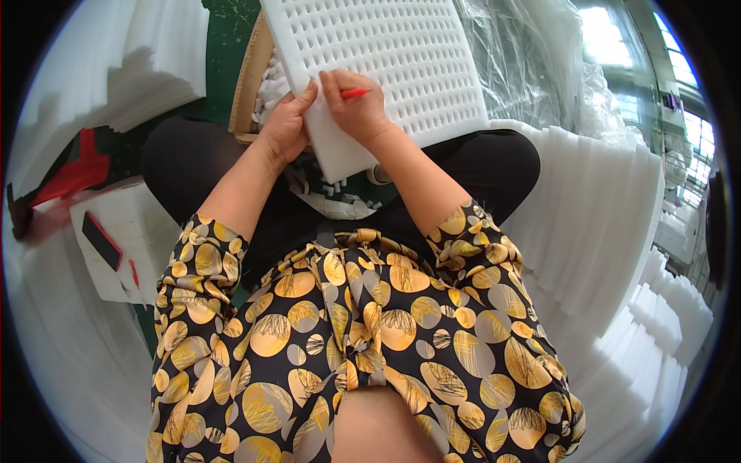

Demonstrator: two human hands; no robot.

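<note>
A thick white foam sheet with rows of small slots leans across my lap, over an open cardboard box. Its left edge is held by my left hand, the thumb up near the surface and the other fingers mostly hidden. Closed round a slim red pen-like tool, my right hand rests over the left part of the sheet. The tool's working tip is hidden by the hand, so its exact kind is unclear. Small white foam pieces fill the visible part of the box.
At the left, a white block carries a dark phone-like device and another slim red tool. Stacked white foam sheets stand at the right, below clear plastic wrapping. More foam stands far left, near a red object.
</note>
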